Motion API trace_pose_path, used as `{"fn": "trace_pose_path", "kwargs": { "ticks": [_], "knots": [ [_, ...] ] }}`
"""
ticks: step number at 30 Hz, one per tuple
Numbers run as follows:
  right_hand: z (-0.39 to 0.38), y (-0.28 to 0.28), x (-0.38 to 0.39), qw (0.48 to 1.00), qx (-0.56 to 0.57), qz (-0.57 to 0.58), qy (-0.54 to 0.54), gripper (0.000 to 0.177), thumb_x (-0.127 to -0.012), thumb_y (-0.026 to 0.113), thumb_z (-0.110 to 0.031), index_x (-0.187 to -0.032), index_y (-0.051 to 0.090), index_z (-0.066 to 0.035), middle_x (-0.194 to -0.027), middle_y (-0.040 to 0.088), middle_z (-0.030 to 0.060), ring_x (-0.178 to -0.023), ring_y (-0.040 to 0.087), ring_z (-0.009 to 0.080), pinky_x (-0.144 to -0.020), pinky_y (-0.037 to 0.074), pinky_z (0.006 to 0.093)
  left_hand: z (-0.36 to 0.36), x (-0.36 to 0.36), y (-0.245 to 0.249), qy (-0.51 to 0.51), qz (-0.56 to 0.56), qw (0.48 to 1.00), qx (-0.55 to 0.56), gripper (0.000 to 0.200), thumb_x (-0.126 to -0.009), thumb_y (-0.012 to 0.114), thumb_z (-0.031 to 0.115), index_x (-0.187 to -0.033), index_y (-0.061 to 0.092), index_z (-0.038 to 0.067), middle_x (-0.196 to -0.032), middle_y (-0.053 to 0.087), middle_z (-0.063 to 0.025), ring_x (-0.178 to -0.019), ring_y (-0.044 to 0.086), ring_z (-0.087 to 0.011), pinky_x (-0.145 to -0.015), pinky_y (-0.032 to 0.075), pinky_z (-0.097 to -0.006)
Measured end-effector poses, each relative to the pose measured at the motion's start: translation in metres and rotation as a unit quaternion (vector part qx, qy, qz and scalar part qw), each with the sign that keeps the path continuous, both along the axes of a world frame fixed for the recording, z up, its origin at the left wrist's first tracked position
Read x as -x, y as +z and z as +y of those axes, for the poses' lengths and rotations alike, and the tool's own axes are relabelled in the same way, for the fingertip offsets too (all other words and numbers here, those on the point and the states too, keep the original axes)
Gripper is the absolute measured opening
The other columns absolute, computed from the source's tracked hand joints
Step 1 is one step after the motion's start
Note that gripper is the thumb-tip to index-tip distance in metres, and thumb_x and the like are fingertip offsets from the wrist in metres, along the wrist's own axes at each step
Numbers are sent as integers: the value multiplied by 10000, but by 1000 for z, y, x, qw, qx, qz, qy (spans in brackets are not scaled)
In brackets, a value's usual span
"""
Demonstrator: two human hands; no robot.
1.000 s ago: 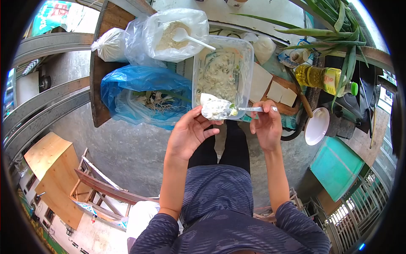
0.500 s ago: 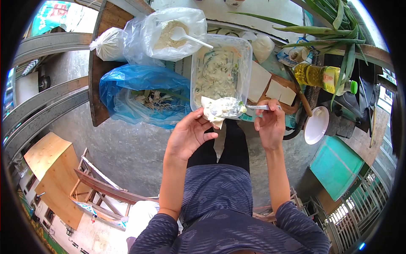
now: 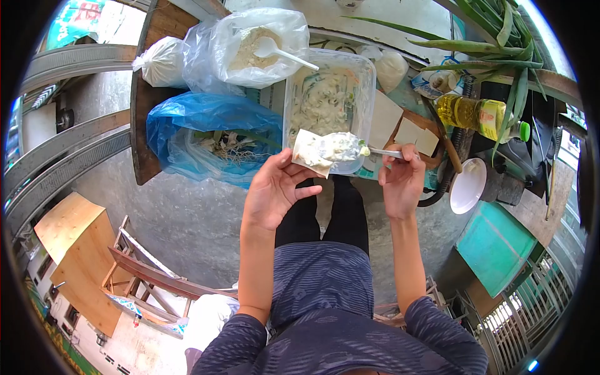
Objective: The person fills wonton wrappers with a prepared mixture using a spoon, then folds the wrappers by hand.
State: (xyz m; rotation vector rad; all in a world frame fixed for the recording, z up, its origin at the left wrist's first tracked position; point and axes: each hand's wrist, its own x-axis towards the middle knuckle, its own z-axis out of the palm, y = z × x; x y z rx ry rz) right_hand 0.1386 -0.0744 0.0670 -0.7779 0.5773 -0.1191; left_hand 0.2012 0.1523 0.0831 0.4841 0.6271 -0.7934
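Observation:
My left hand (image 3: 275, 190) pinches the lower left edge of a thin square wrapper (image 3: 306, 145), which carries a creamy white filling with green bits (image 3: 340, 149). Between the fingers of my right hand (image 3: 401, 178) is the handle of a spoon (image 3: 386, 152); its bowl is hidden in the filling. Both hands are at the near edge of a clear plastic tub (image 3: 367, 94) with more of the creamy mixture (image 3: 322, 103) inside. Right of the tub, square wrappers (image 3: 415, 136) lie on a wooden board (image 3: 400, 128).
A bag of flour-like powder (image 3: 250, 53) with a white spoon and a blue bag (image 3: 169, 134) of root scraps are on the left. An oil bottle (image 3: 469, 111), green leaves (image 3: 500, 50), a knife (image 3: 451, 153) and a white bowl (image 3: 467, 185) are on the right.
The wrapper has opened out flatter and tilted, showing more of its surface on the left. The filling and spoon have shifted slightly right and up with my right hand.

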Motion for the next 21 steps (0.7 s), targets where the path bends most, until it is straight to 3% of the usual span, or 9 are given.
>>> {"fn": "trace_pose_path", "kwargs": {
  "ticks": [7,10,16,19,21],
  "knots": [
    [-15,2,-2,997,66,-20,41,173,-929,388,-248,-816,414,-121,-855,550,96,-785,536,152,-520,485,287,-1,1,-4,-74,-60,985,-144,276,-903,532,227,-1045,595,-2,-980,653,-138,-888,648,-235,-739,567,-396],
    [-15,3,-3,998,62,-24,23,174,-930,385,-248,-814,412,-121,-839,549,92,-773,535,151,-511,476,284,-4,2,-4,-53,-41,990,-127,237,-894,552,206,-996,616,2,-961,658,-120,-872,650,-215,-737,569,-377],
    [-15,-7,-4,996,-30,-39,-71,184,-935,389,-249,-813,428,-118,-856,550,79,-781,533,155,-562,470,295,-12,-1,-9,14,19,996,-88,319,-906,507,229,-1096,566,-21,-980,660,-125,-883,658,-236,-683,590,-327],
    [-14,-7,-5,996,37,6,-81,196,-941,393,-238,-863,492,-88,-891,564,69,-811,542,157,-594,475,304,-7,-5,-8,10,-4,996,-91,316,-913,513,248,-1114,552,7,-996,656,-120,-926,649,-235,-734,567,-342],
    [-8,-8,-4,991,130,31,-31,201,-938,422,-216,-923,546,-58,-921,573,65,-832,547,158,-612,479,297,-9,-7,-3,4,-19,994,-107,323,-918,502,257,-1113,551,5,-1003,655,-124,-925,650,-241,-733,567,-342]
  ]
}}
